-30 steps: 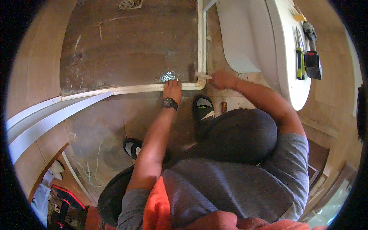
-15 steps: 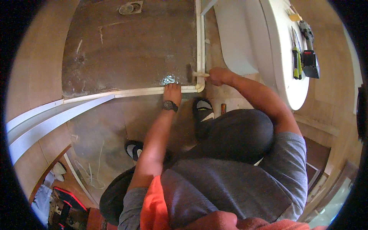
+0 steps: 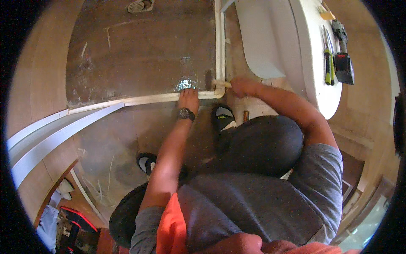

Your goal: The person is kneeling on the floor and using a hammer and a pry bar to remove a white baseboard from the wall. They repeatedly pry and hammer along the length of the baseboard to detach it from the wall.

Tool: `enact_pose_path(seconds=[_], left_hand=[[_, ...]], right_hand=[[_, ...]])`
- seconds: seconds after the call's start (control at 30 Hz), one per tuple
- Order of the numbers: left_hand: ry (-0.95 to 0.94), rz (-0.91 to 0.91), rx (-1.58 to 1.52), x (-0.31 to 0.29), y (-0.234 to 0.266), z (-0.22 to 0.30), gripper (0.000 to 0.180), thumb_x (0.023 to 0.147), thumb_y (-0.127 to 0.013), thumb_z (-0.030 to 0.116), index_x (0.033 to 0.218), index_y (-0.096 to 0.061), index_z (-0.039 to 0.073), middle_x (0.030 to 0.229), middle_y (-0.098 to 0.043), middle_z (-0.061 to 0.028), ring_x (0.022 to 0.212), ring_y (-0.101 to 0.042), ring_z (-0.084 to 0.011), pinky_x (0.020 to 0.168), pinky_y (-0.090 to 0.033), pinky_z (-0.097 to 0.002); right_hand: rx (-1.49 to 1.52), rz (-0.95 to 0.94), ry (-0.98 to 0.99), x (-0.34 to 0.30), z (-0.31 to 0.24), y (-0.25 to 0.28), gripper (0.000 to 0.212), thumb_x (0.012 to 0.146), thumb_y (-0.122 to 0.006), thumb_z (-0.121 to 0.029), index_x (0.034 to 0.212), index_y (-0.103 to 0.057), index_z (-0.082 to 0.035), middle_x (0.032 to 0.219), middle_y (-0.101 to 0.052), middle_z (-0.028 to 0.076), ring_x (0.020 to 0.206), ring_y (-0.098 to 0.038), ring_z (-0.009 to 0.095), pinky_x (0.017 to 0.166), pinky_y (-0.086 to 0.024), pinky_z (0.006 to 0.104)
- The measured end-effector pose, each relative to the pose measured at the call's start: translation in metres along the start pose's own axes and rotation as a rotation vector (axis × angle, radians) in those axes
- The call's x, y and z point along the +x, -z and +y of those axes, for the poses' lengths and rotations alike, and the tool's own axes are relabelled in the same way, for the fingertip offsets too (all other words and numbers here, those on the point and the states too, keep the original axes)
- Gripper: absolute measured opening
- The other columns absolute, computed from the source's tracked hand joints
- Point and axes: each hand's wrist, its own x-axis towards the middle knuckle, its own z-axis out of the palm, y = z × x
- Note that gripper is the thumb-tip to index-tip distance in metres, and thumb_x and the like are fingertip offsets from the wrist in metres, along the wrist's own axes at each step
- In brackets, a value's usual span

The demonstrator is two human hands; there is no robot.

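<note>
My right hand (image 3: pixel 244 87), slightly blurred, is closed around the light handle of a small brush (image 3: pixel 220 83). The pale head of the brush lies across the cream-coloured low curb (image 3: pixel 219 55), just beyond its corner. My left hand (image 3: pixel 188 100), with a dark watch on the wrist, rests on the near run of the curb to the left of that corner. Its fingers lie over the far edge, stretched out. Past the fingertips the brown shower floor (image 3: pixel 139 55) has a wet, shiny patch.
A round floor drain (image 3: pixel 138 6) is at the far end. White metal frame rails (image 3: pixel 63 134) lean along the left. On the white basin ledge (image 3: pixel 332 99) at right lie green-handled pliers (image 3: pixel 328 67) and a cordless tool (image 3: pixel 343 63). An orange-brown cylinder (image 3: pixel 246 116) stands near my foot.
My right hand has moved the brush a little nearer along the curb, toward the corner. My left hand stays in its place on the curb. The whole view has shifted slightly.
</note>
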Motion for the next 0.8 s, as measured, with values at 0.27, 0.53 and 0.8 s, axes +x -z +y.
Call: enact_pose_path(seconds=[0.27,0.53,0.8], left_hand=[[0.015,-0.037,0.016,-0.002,0.008,-0.003,0.02,0.089,-0.061,0.016,0.106,-0.065,0.007,0.104,-0.064,-0.012,0.106,-0.06,-0.0289,0.092,-0.047,-0.0423],[-0.003,0.048,0.06,-0.002,-0.003,-0.002,0.023,0.091,-0.052,0.015,0.106,-0.068,0.008,0.101,-0.065,-0.0087,0.102,-0.059,-0.0252,0.093,-0.045,-0.04],[0.006,-0.022,0.046,-0.002,0.006,0.0,0.027,0.086,-0.067,0.026,0.107,-0.068,0.008,0.105,-0.064,-0.0086,0.106,-0.058,-0.0258,0.094,-0.044,-0.041]], right_hand=[[0.085,0.048,-0.079,-0.002,-0.012,0.011,0.047,0.098,-0.055,-0.041,0.093,-0.07,0.003,0.091,-0.071,0.024,0.083,-0.069,0.043,0.077,-0.052,0.055],[0.195,0.093,-0.173,0.0,-0.009,0.04,0.048,0.099,-0.053,-0.044,0.096,-0.072,0.0,0.09,-0.072,0.023,0.082,-0.069,0.042,0.077,-0.053,0.0547],[0.076,0.154,-0.259,-0.019,-0.014,0.079,0.057,0.101,-0.048,-0.052,0.103,-0.068,0.002,0.095,-0.069,0.026,0.092,-0.068,0.043,0.081,-0.053,0.0535]])
